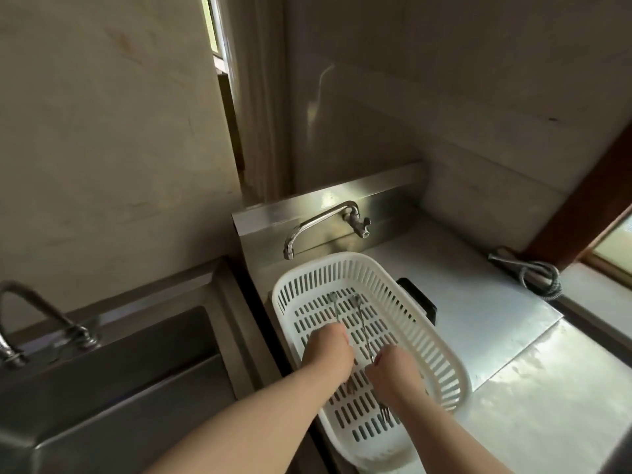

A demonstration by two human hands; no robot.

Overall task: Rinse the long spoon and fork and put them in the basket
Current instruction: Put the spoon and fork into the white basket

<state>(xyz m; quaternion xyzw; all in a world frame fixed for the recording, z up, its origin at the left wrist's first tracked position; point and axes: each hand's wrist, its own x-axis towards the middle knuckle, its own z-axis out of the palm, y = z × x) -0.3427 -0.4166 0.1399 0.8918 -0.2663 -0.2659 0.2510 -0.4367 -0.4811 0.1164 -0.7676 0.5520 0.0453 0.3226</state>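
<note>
A white slotted basket (431, 340) lies lengthwise over the right-hand sink, and both of my hands are inside it. My left hand (328, 354) is closed around a thin long metal utensil (336, 307). Its handle end points toward the tap, and its head is mostly hidden under my wrist, so I cannot tell that it is the spoon. My right hand (393, 371) grips the long fork (363, 323). The fork's tines show near my right wrist, low in the basket. The two utensils lie almost parallel, close to the basket floor.
A steel tap (321, 220) reaches over the basket's far end, with no water visible. A black object (420, 299) sits behind the basket's right rim. A coiled metal hose (540, 275) lies on the steel counter (478, 302) at right. At left is a second sink (119, 371) with its own tap (24, 316).
</note>
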